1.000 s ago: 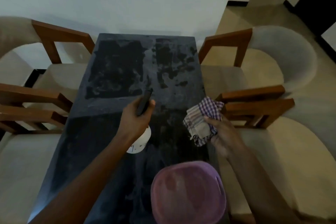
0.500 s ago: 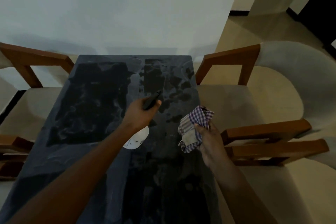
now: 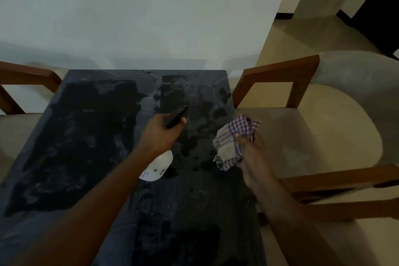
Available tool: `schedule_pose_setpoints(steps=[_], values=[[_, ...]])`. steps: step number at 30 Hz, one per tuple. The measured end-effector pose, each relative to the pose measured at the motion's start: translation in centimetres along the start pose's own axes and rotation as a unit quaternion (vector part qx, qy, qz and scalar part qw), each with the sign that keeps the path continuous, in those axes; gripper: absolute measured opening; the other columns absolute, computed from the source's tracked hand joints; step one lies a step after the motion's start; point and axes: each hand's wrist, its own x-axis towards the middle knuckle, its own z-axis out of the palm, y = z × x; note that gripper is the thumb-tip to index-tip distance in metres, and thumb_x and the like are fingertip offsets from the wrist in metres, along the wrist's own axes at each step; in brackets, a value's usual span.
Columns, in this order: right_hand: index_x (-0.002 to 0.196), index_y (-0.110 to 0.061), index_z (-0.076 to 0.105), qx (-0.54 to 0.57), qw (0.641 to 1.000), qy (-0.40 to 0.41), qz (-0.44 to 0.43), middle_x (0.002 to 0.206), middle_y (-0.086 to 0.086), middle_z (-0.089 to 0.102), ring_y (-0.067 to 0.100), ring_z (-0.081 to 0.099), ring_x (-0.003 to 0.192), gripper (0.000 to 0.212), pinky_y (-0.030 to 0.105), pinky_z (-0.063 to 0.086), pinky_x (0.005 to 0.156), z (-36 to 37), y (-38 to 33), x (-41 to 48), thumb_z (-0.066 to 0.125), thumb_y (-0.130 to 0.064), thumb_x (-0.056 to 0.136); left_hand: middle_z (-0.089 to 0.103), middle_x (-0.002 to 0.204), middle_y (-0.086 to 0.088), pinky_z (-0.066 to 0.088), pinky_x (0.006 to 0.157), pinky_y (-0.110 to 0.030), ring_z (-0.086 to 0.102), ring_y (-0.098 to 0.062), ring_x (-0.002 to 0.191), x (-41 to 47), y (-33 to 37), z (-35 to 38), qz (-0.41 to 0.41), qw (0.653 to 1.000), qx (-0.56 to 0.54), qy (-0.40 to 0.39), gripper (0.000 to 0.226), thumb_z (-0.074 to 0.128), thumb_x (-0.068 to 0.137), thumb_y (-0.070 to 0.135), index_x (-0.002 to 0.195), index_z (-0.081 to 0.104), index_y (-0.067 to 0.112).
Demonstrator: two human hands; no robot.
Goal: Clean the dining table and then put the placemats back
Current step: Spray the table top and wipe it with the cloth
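Left hand (image 3: 160,134) grips a spray bottle (image 3: 158,167) above the table (image 3: 71,157) middle, black nozzle aimed at the far edge. Right hand (image 3: 251,157) clutches a checked cloth (image 3: 234,140) over the right edge, beside a chair (image 3: 302,127); wet patches streak the dark top.

Person, upper limbs only.
- Left hand (image 3: 160,134): bare; back of the hand and knuckles showing.
- Left forearm (image 3: 103,196): bare from the wrist to the lower frame edge.
- Right hand (image 3: 250,157): bare; back and thumb side showing.
- Right forearm (image 3: 289,216): bare from the wrist to the frame edge.
- Finer surface detail is lost in dim light.
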Motion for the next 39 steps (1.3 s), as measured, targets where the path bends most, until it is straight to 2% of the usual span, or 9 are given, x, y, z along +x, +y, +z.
schedule_pose_setpoints(steps=[4,8,11,13,20,23,26,31,39], values=[[0.147,-0.021,0.053,-0.120,0.976,0.102,-0.148,0.134,0.001,0.065,0.020,0.063,0.119,0.040,0.028,0.051,0.088,2.3,-3.4,4.9,0.053,-0.015,0.107,0.075,0.080,0.000,0.052,0.056,-0.030,0.068,-0.015,0.064,0.8,-0.7,0.1,-0.007,0.999,-0.029,0.014,0.021,0.065,0.103,0.036,0.092,0.074,0.020],[0.159,-0.030,0.041,-0.326,0.892,0.107,-0.295,0.145,0.002,0.061,0.026,0.057,0.130,0.056,0.037,0.046,0.099,6.5,-5.0,12.8,0.053,-0.015,0.106,0.075,0.088,-0.007,0.054,0.059,-0.031,0.066,-0.018,0.068,1.9,-0.6,0.0,-0.027,0.999,-0.031,-0.004,0.020,0.064,0.103,0.032,0.095,0.073,0.016],[0.164,-0.039,0.025,-0.541,0.812,0.043,-0.213,0.172,-0.001,0.029,0.038,0.021,0.158,0.067,0.064,0.019,0.125,10.1,-4.5,19.1,0.052,-0.023,0.104,0.075,0.090,-0.013,0.057,0.062,-0.036,0.069,-0.025,0.070,2.4,-0.4,0.2,-0.025,1.000,-0.012,-0.003,0.019,0.064,0.102,0.032,0.095,0.071,0.017],[0.167,-0.038,0.019,-0.615,0.762,0.004,-0.204,0.177,-0.004,0.007,0.036,-0.002,0.162,0.068,0.061,0.001,0.129,12.5,-3.7,21.4,0.047,-0.027,0.106,0.073,0.089,-0.020,0.057,0.062,-0.036,0.067,-0.026,0.066,2.7,-0.5,0.6,-0.021,1.000,0.003,-0.007,0.022,0.064,0.102,0.032,0.096,0.070,0.011],[0.168,-0.031,0.016,-0.648,0.589,-0.259,-0.407,0.176,-0.005,-0.002,0.022,-0.013,0.162,0.062,0.046,-0.011,0.131,11.7,-0.2,16.4,0.040,-0.033,0.111,0.063,0.064,-0.006,0.047,0.048,-0.024,0.058,-0.010,0.050,5.0,-0.4,1.2,-0.035,0.998,0.036,-0.042,0.027,0.065,0.101,0.032,0.080,0.067,0.017],[0.167,-0.043,0.014,-0.635,0.599,-0.243,-0.422,0.175,-0.016,-0.004,0.014,-0.016,0.161,0.058,0.042,-0.011,0.129,5.8,0.2,15.8,0.033,-0.046,0.112,0.065,0.067,-0.005,0.049,0.051,-0.026,0.059,-0.013,0.053,5.2,-0.7,1.2,-0.049,0.997,0.026,-0.045,0.026,0.066,0.100,0.038,0.085,0.070,0.017],[0.168,-0.038,0.001,-0.686,0.616,-0.142,-0.361,0.177,-0.005,-0.004,0.026,-0.011,0.163,0.062,0.052,-0.002,0.131,4.7,-2.3,21.5,0.026,-0.047,0.112,0.063,0.069,-0.006,0.051,0.054,-0.029,0.059,-0.015,0.056,5.3,-0.9,1.1,-0.062,0.997,0.013,-0.039,0.029,0.067,0.099,0.038,0.088,0.070,0.011],[0.169,-0.032,0.002,-0.659,0.715,-0.064,-0.225,0.178,0.002,-0.009,0.040,-0.013,0.161,0.062,0.056,-0.006,0.129,12.5,-7.8,30.2,0.023,-0.046,0.113,0.057,0.053,0.008,0.046,0.049,-0.023,0.053,-0.004,0.044,4.7,-1.0,1.0,-0.054,0.998,0.018,-0.018,0.033,0.066,0.100,0.039,0.073,0.061,0.020],[0.169,-0.034,0.005,-0.692,0.564,-0.239,-0.383,0.176,-0.004,-0.006,0.025,-0.015,0.160,0.063,0.052,-0.012,0.129,18.6,-1.8,21.6,0.026,-0.048,0.110,0.053,0.050,0.002,0.044,0.051,-0.035,0.052,-0.016,0.049,4.0,-0.7,0.7,-0.049,0.998,0.024,0.036,0.041,0.065,0.100,0.036,0.064,0.055,0.019]])
